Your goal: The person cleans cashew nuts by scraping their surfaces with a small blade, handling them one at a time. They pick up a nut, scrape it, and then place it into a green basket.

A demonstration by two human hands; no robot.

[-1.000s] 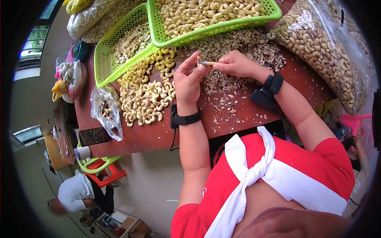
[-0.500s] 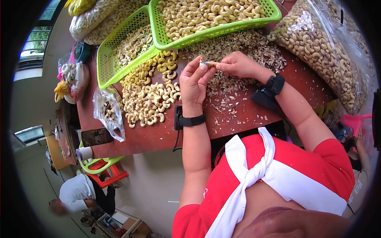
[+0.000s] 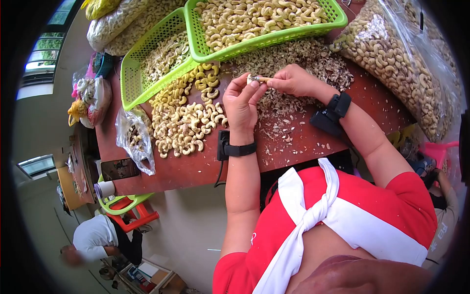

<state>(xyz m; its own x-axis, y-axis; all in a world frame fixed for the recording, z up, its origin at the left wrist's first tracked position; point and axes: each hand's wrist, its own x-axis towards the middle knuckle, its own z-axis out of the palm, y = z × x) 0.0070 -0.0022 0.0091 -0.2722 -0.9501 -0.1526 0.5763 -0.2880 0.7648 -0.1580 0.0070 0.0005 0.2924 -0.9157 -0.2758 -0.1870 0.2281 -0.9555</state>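
My left hand (image 3: 241, 100) pinches a cashew nut (image 3: 251, 78) between thumb and fingertips, above the red table (image 3: 215, 164). From the right, my right hand (image 3: 292, 81) grips a small knife (image 3: 263, 79) with a light-coloured handle, its tip at the nut. Both hands are over the edge of a pile of brown husk flakes (image 3: 313, 59). Left of my left hand lie loose peeled cashews (image 3: 183, 125), with yellower ones (image 3: 205, 78) behind them.
Two green baskets (image 3: 267, 35) (image 3: 128, 78) of cashews stand at the back. A big clear bag of cashews (image 3: 391, 59) is at the right. A small plastic bag (image 3: 134, 137), a phone (image 3: 120, 169) and a white roll (image 3: 105, 189) lie at left. A person (image 3: 98, 237) is at lower left.
My left hand has shifted slightly right, and the nut at its fingertips has turned so that more of its pale surface shows. My right hand has barely moved.
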